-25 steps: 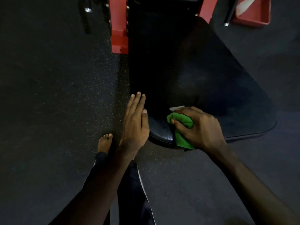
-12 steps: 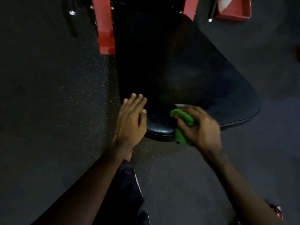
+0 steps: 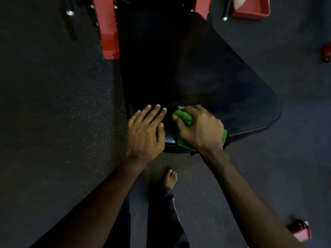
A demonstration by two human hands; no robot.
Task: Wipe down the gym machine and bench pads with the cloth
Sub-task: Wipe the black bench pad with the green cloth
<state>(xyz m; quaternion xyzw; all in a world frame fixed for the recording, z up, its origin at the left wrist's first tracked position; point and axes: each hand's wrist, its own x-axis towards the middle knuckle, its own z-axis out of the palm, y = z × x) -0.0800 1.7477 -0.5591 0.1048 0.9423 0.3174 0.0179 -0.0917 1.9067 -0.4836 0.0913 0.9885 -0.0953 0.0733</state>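
Observation:
A black padded bench seat (image 3: 206, 77) widens toward me from the red machine frame (image 3: 108, 31) at the top. My right hand (image 3: 201, 128) grips a bunched green cloth (image 3: 184, 119) and presses it on the pad's near edge. Part of the cloth sticks out past my wrist on the right. My left hand (image 3: 146, 131) lies flat on the pad's near left corner, fingers straight, just left of the cloth.
Dark speckled rubber floor (image 3: 53, 113) surrounds the bench. My bare foot (image 3: 171, 179) stands just below the pad's edge. A red tray-like part (image 3: 250, 8) sits top right, red pieces (image 3: 326, 51) at the right edge and another (image 3: 300, 230) bottom right. A metal bar (image 3: 70, 20) lies top left.
My right hand with the cloth has slid left along the pad's near edge, closer to my left hand. My left hand has moved onto the pad's corner. The view shifted and my foot reappears.

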